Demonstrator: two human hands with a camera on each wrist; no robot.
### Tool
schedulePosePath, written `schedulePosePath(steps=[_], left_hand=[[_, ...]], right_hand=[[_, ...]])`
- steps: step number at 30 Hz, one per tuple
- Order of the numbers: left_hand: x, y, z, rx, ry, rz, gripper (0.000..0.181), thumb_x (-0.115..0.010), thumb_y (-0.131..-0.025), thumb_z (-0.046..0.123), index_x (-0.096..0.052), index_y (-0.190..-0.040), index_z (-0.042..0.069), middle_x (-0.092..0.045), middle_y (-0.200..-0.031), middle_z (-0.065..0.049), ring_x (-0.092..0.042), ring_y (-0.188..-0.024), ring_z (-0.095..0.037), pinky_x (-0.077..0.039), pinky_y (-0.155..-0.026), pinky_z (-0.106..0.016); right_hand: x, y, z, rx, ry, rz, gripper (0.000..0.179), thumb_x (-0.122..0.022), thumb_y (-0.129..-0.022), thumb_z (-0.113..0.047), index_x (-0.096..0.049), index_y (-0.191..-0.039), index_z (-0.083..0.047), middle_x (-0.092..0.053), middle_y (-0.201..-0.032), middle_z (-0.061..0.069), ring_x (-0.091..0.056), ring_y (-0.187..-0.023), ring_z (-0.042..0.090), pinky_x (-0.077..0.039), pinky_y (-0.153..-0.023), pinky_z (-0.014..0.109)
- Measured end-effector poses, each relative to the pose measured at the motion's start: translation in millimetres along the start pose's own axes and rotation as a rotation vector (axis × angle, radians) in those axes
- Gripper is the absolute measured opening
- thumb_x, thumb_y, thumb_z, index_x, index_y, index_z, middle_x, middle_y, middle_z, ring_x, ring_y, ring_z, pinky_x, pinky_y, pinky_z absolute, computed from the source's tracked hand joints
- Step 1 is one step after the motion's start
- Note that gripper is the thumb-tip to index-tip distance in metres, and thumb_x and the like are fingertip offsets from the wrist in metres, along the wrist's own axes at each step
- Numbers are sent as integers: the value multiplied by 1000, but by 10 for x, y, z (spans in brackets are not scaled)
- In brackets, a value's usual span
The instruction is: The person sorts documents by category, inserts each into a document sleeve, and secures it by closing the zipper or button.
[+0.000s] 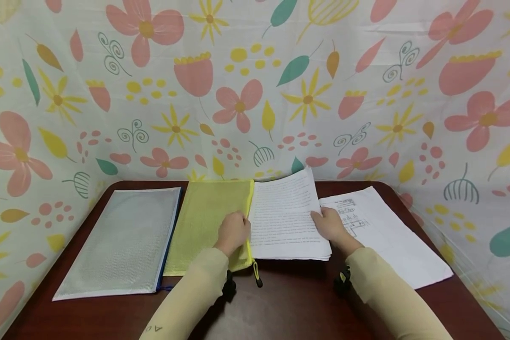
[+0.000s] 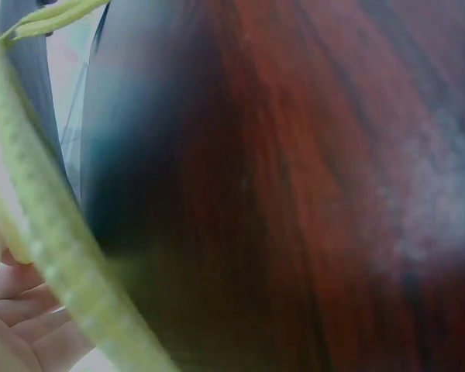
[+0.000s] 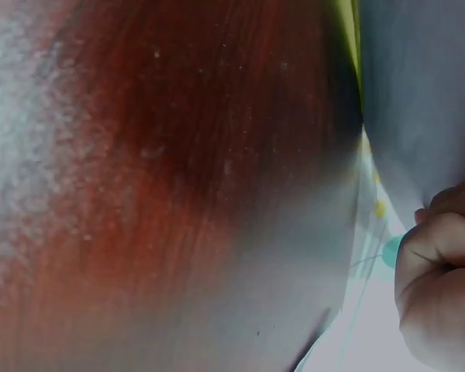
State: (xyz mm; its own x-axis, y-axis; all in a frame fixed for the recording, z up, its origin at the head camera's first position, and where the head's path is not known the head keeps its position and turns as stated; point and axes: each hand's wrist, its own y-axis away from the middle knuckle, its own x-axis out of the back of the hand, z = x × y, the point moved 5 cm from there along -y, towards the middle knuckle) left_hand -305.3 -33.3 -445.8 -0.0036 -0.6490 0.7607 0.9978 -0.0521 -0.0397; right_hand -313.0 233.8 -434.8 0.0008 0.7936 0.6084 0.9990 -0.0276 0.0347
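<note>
My left hand point(image 1: 233, 231) grips the right, zippered edge of a yellow mesh zip pouch point(image 1: 210, 203). A stack of printed paper point(image 1: 282, 222) is held at its right edge by my right hand point(image 1: 330, 224), thumb on top. The stack's left edge meets the pouch's yellow zipper side, and its upper right corner is raised. In the left wrist view, the yellow zipper band point(image 2: 62, 240) crosses in front of the left hand's fingers point(image 2: 31, 318). Curled fingers point(image 3: 442, 271) of the right hand show beside the underside of the paper point(image 3: 422, 101) in the right wrist view.
A white mesh zip pouch point(image 1: 119, 241) with a blue edge lies on the left of the dark wooden table point(image 1: 289, 302). Under my right hand and beyond, a large sheet with a printed diagram point(image 1: 391, 236) lies on the right. A flowered cloth point(image 1: 246, 94) hangs behind the table.
</note>
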Motion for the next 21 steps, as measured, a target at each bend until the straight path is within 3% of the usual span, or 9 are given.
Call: schedulePosePath(steps=[7,21], left_hand=[[10,31,39,-49,-17,33,27,-47,-92,10,-46,-65,10,-43,-60,-2,-37,-51,-13,-31,-44,-25],[20,65,56,-57,-67,44,27,-50,-91,11,-46,-64,11,-42,-58,-1,-37,-49,-13,-31,-43,-25]], right_hand=[[-32,-6,-51,6,-40,-50,40,-40,-100,-17,-51,-121,15,-67,-87,22,-65,-60,17,-54,-54,32],[-3,7,-73,20,-57,-1,41,-40,-101,-22,-53,-123,9,-69,-86,20,-66,-59,17,-54,-53,32]])
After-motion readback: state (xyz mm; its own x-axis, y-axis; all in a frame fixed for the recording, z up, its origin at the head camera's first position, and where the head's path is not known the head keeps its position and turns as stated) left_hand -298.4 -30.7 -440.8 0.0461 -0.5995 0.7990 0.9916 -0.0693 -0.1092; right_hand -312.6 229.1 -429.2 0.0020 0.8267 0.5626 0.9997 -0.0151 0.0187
